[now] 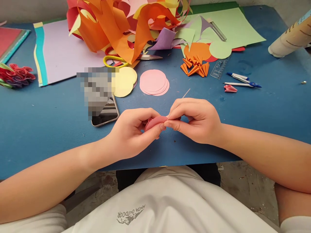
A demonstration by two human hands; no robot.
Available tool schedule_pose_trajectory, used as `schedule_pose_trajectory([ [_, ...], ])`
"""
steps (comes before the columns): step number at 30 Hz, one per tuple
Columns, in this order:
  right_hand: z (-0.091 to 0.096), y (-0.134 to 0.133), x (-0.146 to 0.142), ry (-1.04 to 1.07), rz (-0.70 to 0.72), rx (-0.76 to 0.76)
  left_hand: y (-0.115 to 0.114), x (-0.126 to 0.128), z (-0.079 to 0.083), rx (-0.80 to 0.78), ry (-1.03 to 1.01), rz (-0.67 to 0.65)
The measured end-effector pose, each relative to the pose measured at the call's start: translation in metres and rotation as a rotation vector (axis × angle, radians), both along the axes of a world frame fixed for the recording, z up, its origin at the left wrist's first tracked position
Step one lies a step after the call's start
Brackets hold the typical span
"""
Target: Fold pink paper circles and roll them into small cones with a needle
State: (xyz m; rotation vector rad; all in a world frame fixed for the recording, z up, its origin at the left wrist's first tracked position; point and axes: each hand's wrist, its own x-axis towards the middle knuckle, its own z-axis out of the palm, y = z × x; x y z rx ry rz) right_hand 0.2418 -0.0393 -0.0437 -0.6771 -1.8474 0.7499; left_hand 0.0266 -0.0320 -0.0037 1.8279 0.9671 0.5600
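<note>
Close to the table's front edge, my left hand point(136, 129) is closed around a curved pink paper piece point(155, 121), with its thumb along the lower side. My right hand point(198, 120) pinches at the right end of that paper. A thin pale stick point(186, 93) slants up and out from between my right fingers; its lower end meets the paper's edge. Fingers hide part of the paper, so I cannot tell how far it is rolled. Beyond my hands lie a stack of pink paper circles point(153, 81) and several pale yellow circles point(123, 82).
Orange paper scraps point(102, 22) heap at the back, with yellow-handled scissors point(115, 61) beneath. Small orange paper cones point(196, 66), a clear ruler point(219, 68), a compass point(243, 84) and a rolled pink piece point(230, 88) lie right. A phone point(105, 115) is left; a bottle point(289, 37) stands far right.
</note>
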Motion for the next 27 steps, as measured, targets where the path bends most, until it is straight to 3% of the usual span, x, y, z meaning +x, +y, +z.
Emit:
schedule_pose_trajectory([
  [8, -0.001, -0.001, -0.003, 0.122, 0.051, -0.175, 0.001, 0.001, -0.003, 0.163, 0.055, -0.008],
  [12, -0.001, -0.001, -0.002, 0.15, 0.061, -0.292, 0.0, 0.003, -0.002, 0.011, 0.014, 0.005],
  [18, 0.002, -0.003, -0.001, 0.137, 0.065, -0.312, 0.002, 0.002, 0.001, -0.234, -0.045, 0.024],
  [22, 0.003, -0.008, -0.006, 0.201, 0.046, -0.395, 0.005, 0.002, -0.001, -0.283, -0.108, -0.022],
  [27, 0.004, -0.011, -0.01, 0.26, 0.0, -0.564, 0.005, 0.005, -0.002, -0.322, -0.119, 0.047],
])
